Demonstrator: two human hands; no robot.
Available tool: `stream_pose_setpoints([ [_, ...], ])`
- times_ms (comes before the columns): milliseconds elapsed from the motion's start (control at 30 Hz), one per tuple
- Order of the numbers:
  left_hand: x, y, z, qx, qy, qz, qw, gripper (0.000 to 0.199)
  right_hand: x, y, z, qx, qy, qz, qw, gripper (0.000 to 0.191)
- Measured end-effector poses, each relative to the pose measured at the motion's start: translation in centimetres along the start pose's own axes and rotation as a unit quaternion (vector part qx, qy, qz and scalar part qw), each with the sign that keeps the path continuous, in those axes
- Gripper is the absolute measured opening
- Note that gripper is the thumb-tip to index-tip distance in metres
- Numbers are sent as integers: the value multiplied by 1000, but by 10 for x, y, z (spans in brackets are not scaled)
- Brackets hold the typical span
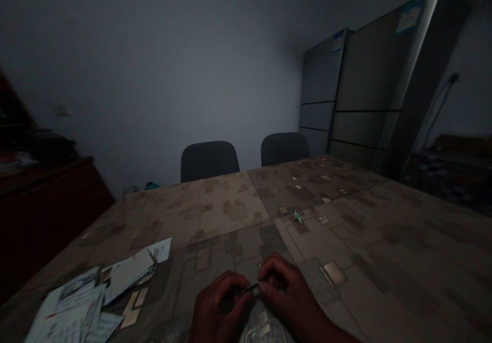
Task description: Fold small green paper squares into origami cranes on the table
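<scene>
Low in the view, both my hands meet over the table's near side, fingers bent in a pinch. A small, thin, dark strip (pixel 249 287) spans the gap between them; the dim light hides what it is made of. My left hand (pixel 219 304) grips one end of it with thumb and forefinger. At the other end, the fingertips of my right hand (pixel 286 286) close on it. Farther off on the table stands a small green folded paper figure (pixel 298 216), apart from both hands.
A patterned cloth covers the table (pixel 369 281). Loose papers and cards (pixel 73 302) lie piled at the near left. Two dark chairs (pixel 209 161) stand beyond the far edge, before a pale wall. Tall refrigerators (pixel 363 86) stand at right, a dark red cabinet (pixel 46 209) at left.
</scene>
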State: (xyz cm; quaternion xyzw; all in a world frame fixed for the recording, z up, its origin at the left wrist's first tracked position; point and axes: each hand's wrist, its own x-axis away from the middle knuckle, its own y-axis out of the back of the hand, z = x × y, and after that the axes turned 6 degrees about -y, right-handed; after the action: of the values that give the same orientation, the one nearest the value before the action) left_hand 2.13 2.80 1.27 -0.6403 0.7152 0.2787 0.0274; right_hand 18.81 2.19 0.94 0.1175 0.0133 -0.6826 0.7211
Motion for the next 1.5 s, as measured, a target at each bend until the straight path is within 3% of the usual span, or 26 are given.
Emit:
stream_pose_setpoints([
  [267, -1, 3, -2, -10, 3, 24, 1000, 8, 2, 0, 4, 5, 0, 7, 1000, 2],
  [433, 1, -1, -2, 0, -4, -13, 1000, 9, 1, 0, 6, -2, 3, 10, 1000, 6],
  [733, 1, -2, 2, -3, 11, -2, 1000, 6, 1, 0, 3, -12, -10, 11, 1000, 3],
  [867, 0, -5, 1, 52, 72, -41, 995, 7, 1, -1, 1, -62, -55, 24, 996, 21],
  [967, 0, -7, -2, 106, 123, -65, 985, 12, 1, -2, -2, -94, -79, 45, 991, 22],
  [1267, 1, -3, -12, 173, 119, -37, 977, 17, 1, 0, -9, -102, -78, 51, 990, 22],
  [1500, 2, -7, -2, 110, 120, -44, 986, 15, 0, 0, -4, -94, -79, 56, 991, 19],
])
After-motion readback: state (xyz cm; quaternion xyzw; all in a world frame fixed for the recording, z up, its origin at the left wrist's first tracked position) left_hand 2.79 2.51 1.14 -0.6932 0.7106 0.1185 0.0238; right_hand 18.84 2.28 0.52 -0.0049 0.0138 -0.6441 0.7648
